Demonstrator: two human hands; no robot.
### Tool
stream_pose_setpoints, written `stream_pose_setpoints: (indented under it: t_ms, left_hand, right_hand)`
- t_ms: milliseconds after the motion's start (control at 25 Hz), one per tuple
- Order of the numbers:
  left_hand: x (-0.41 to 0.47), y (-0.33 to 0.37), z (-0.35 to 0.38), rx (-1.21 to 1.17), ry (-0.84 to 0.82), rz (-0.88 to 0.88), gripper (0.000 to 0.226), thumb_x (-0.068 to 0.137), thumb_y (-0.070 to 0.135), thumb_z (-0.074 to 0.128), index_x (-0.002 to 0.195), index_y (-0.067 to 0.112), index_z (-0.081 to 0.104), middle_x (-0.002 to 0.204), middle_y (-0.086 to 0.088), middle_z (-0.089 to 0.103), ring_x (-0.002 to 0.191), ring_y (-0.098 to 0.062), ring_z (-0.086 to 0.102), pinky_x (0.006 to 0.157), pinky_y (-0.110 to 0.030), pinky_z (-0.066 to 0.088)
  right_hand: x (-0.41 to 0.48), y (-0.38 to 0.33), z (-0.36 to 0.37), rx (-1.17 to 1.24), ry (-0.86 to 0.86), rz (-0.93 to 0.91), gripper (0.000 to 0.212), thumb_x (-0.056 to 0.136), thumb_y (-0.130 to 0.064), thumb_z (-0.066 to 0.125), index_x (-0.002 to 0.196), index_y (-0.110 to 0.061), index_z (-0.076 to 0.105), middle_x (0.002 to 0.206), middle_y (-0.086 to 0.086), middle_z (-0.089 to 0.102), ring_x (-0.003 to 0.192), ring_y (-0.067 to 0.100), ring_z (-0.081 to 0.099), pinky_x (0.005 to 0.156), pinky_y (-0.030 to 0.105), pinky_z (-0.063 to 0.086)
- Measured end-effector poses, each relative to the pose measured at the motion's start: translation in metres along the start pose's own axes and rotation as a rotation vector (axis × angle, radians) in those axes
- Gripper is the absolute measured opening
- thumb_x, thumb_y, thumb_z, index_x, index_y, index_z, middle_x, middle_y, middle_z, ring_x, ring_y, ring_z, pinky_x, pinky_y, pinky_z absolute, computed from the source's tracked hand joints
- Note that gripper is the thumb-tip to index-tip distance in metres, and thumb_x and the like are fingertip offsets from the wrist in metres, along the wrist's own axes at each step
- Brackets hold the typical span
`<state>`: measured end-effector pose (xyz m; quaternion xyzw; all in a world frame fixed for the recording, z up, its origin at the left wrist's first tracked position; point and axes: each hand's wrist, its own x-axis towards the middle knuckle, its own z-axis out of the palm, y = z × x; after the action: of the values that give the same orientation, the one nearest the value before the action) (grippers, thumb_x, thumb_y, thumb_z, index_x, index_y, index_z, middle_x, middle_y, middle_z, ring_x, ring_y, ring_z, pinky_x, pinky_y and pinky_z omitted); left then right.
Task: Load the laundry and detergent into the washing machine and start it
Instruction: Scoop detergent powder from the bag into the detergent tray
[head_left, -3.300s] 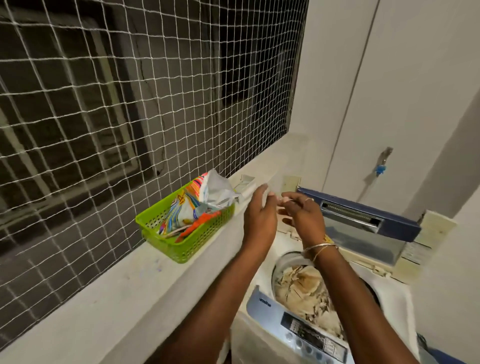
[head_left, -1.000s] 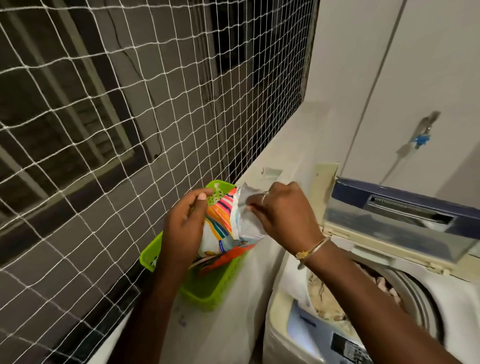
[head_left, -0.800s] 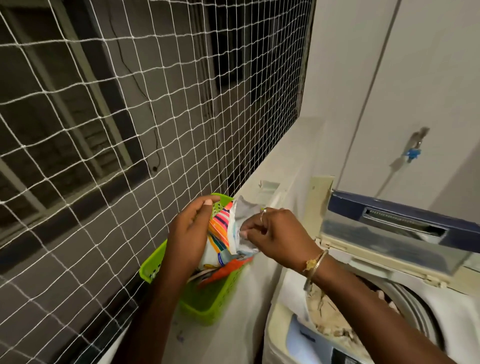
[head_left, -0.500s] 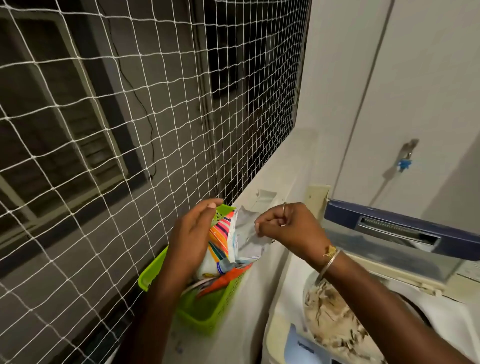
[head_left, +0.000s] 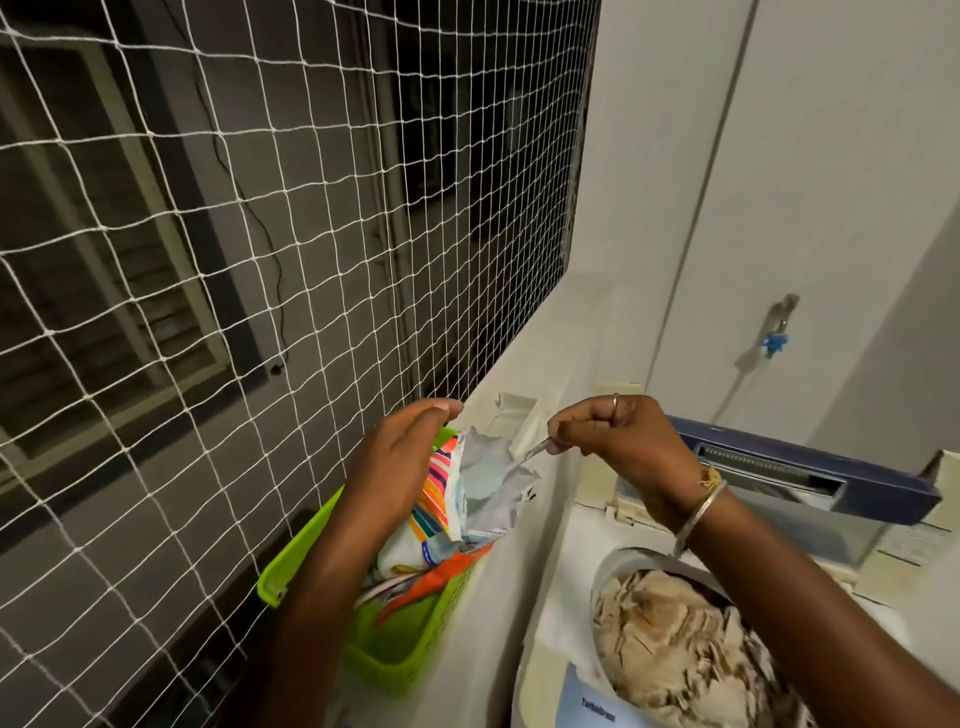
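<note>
A striped detergent packet (head_left: 448, 501) with a crumpled grey mouth stands in a green basket (head_left: 298, 553) on the ledge. My left hand (head_left: 400, 460) curls round the packet's striped side and steadies it. To the right of the mouth, my right hand (head_left: 621, 436) is a fist that pinches a thin pale strip (head_left: 535, 451) leading down into the packet; what the strip is cannot be made out. The top-loading washing machine (head_left: 556, 613) sits at the lower right. Its blue lid (head_left: 810, 470) is up and beige patterned laundry (head_left: 675, 654) fills the drum.
A white net (head_left: 260, 234) covers the window right behind the ledge (head_left: 540, 353). A small white tray (head_left: 514, 410) lies on the ledge beyond the basket. A tap with a blue tag (head_left: 778, 332) sticks out of the wall above the lid.
My right hand has lifted up and to the right, away from the packet's mouth, drawing the thin strip with it. My left hand has stayed on the packet.
</note>
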<state>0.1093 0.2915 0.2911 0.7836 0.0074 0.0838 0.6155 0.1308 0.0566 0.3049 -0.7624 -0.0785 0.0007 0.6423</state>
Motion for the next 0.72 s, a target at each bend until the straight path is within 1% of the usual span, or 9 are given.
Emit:
stream_pose_setpoints:
  t_ms: [80, 240, 280, 360, 440, 520, 600, 640, 720]
  left_hand:
    - [0.004, 0.0, 0.001, 0.016, 0.001, -0.003, 0.029, 0.097, 0.037, 0.044, 0.105, 0.036, 0.072, 0.106, 0.017, 0.072, 0.097, -0.004, 0.067, 0.096, -0.036, 0.051]
    - [0.014, 0.002, 0.0, 0.015, -0.031, -0.01, 0.033, 0.09, 0.046, 0.042, 0.102, 0.039, 0.073, 0.105, 0.021, 0.071, 0.1, -0.002, 0.066, 0.093, -0.032, 0.05]
    - [0.017, 0.003, 0.001, 0.006, -0.038, -0.008, 0.033, 0.091, 0.046, 0.043, 0.101, 0.038, 0.073, 0.103, 0.021, 0.071, 0.101, -0.002, 0.065, 0.09, -0.03, 0.05]
    - [0.022, 0.006, 0.003, -0.037, -0.058, -0.031, 0.03, 0.098, 0.04, 0.044, 0.103, 0.033, 0.073, 0.105, 0.017, 0.071, 0.104, -0.003, 0.063, 0.086, -0.027, 0.049]
    - [0.029, 0.008, 0.005, -0.077, -0.094, -0.095, 0.031, 0.099, 0.04, 0.045, 0.108, 0.028, 0.072, 0.113, 0.013, 0.069, 0.11, -0.006, 0.061, 0.091, -0.029, 0.048]
    - [0.035, 0.009, 0.006, -0.077, -0.134, -0.149, 0.038, 0.087, 0.051, 0.049, 0.107, 0.029, 0.073, 0.116, 0.012, 0.07, 0.113, -0.009, 0.061, 0.097, -0.033, 0.047]
    - [0.04, 0.01, 0.006, -0.064, -0.141, -0.165, 0.045, 0.078, 0.056, 0.048, 0.104, 0.031, 0.074, 0.115, 0.012, 0.07, 0.112, -0.009, 0.061, 0.1, -0.036, 0.046]
    - [0.043, 0.01, 0.007, -0.056, -0.134, -0.162, 0.044, 0.08, 0.057, 0.047, 0.103, 0.031, 0.075, 0.115, 0.012, 0.071, 0.112, -0.009, 0.061, 0.101, -0.036, 0.045]
    - [0.046, 0.009, 0.008, -0.049, -0.129, -0.148, 0.036, 0.09, 0.052, 0.046, 0.1, 0.034, 0.076, 0.113, 0.013, 0.071, 0.112, -0.008, 0.061, 0.101, -0.036, 0.045]
  right_hand:
    - [0.001, -0.002, -0.007, 0.01, 0.012, 0.006, 0.01, 0.085, -0.001, 0.067, 0.087, -0.002, 0.077, 0.079, 0.014, 0.076, 0.075, 0.015, 0.067, 0.065, 0.02, 0.046]
    - [0.005, -0.011, -0.022, 0.017, 0.008, 0.044, 0.011, 0.087, -0.005, 0.067, 0.091, -0.001, 0.077, 0.082, 0.015, 0.076, 0.064, 0.003, 0.061, 0.056, 0.013, 0.042]
    - [0.009, -0.014, -0.026, 0.007, 0.004, 0.07, 0.012, 0.088, -0.008, 0.067, 0.091, -0.003, 0.077, 0.084, 0.015, 0.076, 0.062, 0.002, 0.058, 0.057, 0.015, 0.041]
    - [0.017, -0.018, -0.034, -0.001, -0.007, 0.11, 0.013, 0.087, -0.014, 0.069, 0.091, -0.006, 0.078, 0.085, 0.013, 0.076, 0.066, 0.006, 0.052, 0.062, 0.023, 0.037]
    - [0.027, -0.022, -0.04, 0.022, -0.01, 0.123, 0.015, 0.084, -0.015, 0.07, 0.091, -0.004, 0.078, 0.085, 0.015, 0.076, 0.069, 0.011, 0.05, 0.063, 0.025, 0.036]
    - [0.035, -0.026, -0.044, 0.044, 0.004, 0.137, 0.018, 0.083, -0.016, 0.073, 0.092, -0.002, 0.077, 0.085, 0.015, 0.076, 0.069, 0.012, 0.05, 0.063, 0.026, 0.036]
    - [0.046, -0.026, -0.046, 0.072, 0.013, 0.149, 0.018, 0.082, -0.017, 0.074, 0.093, -0.002, 0.077, 0.086, 0.016, 0.076, 0.068, 0.012, 0.049, 0.061, 0.026, 0.035]
    - [0.052, -0.026, -0.048, 0.082, 0.012, 0.155, 0.018, 0.083, -0.016, 0.074, 0.093, -0.002, 0.077, 0.087, 0.016, 0.076, 0.068, 0.012, 0.049, 0.06, 0.025, 0.035]
    - [0.067, -0.021, -0.05, 0.093, 0.015, 0.17, 0.017, 0.083, -0.016, 0.074, 0.092, -0.003, 0.078, 0.088, 0.016, 0.076, 0.066, 0.012, 0.048, 0.059, 0.025, 0.035]
